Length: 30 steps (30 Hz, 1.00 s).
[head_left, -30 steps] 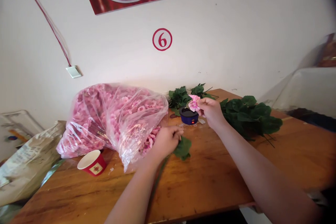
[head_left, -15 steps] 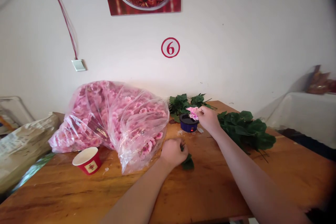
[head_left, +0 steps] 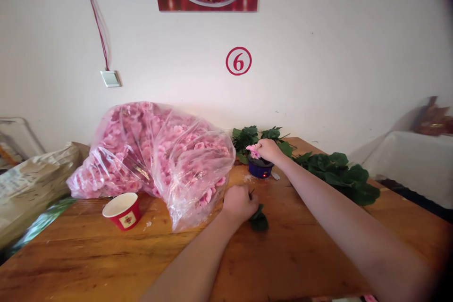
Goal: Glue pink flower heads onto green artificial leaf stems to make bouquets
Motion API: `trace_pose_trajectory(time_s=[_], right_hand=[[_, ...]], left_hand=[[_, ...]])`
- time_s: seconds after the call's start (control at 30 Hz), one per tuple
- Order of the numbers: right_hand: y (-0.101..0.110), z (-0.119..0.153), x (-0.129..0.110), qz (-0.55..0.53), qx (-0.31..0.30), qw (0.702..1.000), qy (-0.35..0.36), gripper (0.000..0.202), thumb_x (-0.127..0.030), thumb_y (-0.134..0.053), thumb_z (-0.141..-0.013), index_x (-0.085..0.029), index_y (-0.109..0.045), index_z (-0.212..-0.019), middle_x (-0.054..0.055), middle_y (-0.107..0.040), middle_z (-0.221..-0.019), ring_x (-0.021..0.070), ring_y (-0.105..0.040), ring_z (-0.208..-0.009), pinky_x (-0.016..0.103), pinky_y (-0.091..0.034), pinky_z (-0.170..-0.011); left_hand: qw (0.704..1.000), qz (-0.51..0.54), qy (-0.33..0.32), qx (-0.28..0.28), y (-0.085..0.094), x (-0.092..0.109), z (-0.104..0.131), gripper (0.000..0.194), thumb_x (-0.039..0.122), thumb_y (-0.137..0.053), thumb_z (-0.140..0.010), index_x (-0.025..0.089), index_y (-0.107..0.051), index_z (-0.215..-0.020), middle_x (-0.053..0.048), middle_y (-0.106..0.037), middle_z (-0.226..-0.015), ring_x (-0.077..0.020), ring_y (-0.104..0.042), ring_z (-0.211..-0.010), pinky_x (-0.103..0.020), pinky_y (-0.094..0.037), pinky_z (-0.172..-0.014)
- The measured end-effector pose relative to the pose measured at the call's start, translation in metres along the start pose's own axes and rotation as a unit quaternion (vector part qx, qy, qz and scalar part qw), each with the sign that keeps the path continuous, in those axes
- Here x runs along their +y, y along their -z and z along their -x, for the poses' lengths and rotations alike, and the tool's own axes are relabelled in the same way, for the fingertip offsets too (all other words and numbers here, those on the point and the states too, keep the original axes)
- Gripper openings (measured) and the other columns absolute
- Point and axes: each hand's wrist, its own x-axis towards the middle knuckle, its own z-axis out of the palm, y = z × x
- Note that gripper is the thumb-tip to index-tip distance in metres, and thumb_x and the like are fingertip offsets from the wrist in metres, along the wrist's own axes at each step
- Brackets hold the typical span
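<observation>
Between the fingers of my right hand is a pink artificial flower, held at the rim of a small dark blue pot with a lit red light on its front. My left hand is closed around the stem of a green leaf sprig; its leaves hang out below the fingers, near the tabletop. To the left of that hand lies a clear plastic bag stuffed with pink flowers. The inside of the pot is partly hidden by the flower and my right hand.
A red paper cup stands at the left on the wooden table. Green leaf bunches lie behind the pot and to its right. A white wall rises behind the table.
My right hand has lowered the flower to the left side of the pot's top. My left hand still grips the leaf sprig. The view has shifted slightly.
</observation>
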Motion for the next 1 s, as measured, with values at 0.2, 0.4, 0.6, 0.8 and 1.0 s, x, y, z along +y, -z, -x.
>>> trace_pose_trajectory(time_s=[0.2, 0.4, 0.6, 0.8, 1.0], right_hand=[[-0.005, 0.004, -0.005, -0.003, -0.019, 1.000, -0.012, 0.029, -0.015, -0.053, -0.078, -0.015, -0.065, -0.052, 0.005, -0.065, -0.053, 0.0122, -0.057, -0.054, 0.022, -0.033, -0.053], [-0.001, 0.006, -0.004, -0.009, 0.008, 1.000, -0.019, 0.028, -0.018, -0.053, -0.080, -0.015, -0.064, -0.054, 0.006, -0.067, -0.060, 0.0115, -0.056, -0.057, 0.021, -0.033, -0.054], [0.007, 0.011, 0.007, -0.002, 0.069, 0.996, -0.055, 0.023, -0.024, -0.051, -0.081, -0.015, -0.065, -0.065, 0.006, -0.068, -0.070, 0.0140, -0.057, -0.064, 0.022, -0.031, -0.053], [0.004, 0.016, 0.013, -0.007, 0.068, 0.995, -0.069, 0.026, -0.027, -0.051, -0.082, -0.015, -0.064, -0.063, 0.006, -0.069, -0.068, 0.0142, -0.058, -0.063, 0.023, -0.031, -0.052], [-0.001, 0.004, 0.006, -0.026, 0.034, 0.997, -0.064, 0.030, -0.021, -0.051, -0.082, -0.015, -0.063, -0.055, 0.007, -0.069, -0.061, 0.0131, -0.058, -0.058, 0.022, -0.032, -0.051]], left_hand=[[1.000, -0.008, 0.015, -0.013, -0.002, 0.000, 0.000, 0.031, 0.035, -0.046, -0.082, 0.016, -0.070, -0.080, -0.011, -0.069, -0.078, -0.0223, -0.064, -0.072, -0.030, -0.041, -0.063], [0.998, -0.041, 0.006, -0.054, 0.003, 0.001, -0.002, 0.030, 0.034, -0.047, -0.084, 0.015, -0.071, -0.082, -0.013, -0.070, -0.082, -0.0248, -0.065, -0.078, -0.032, -0.044, -0.067], [0.998, -0.034, -0.059, 0.008, 0.005, 0.002, -0.004, 0.027, 0.031, -0.046, -0.090, 0.014, -0.067, -0.090, -0.013, -0.069, -0.093, -0.0268, -0.063, -0.092, -0.037, -0.041, -0.081], [0.997, -0.021, -0.066, 0.016, 0.003, 0.004, -0.001, 0.033, 0.036, -0.041, -0.093, 0.016, -0.066, -0.086, -0.011, -0.069, -0.086, -0.0234, -0.062, -0.087, -0.035, -0.039, -0.082], [0.998, -0.010, -0.067, 0.008, 0.001, 0.000, -0.002, 0.037, 0.041, -0.039, -0.093, 0.017, -0.066, -0.084, -0.010, -0.069, -0.082, -0.0229, -0.062, -0.081, -0.034, -0.038, -0.076]])
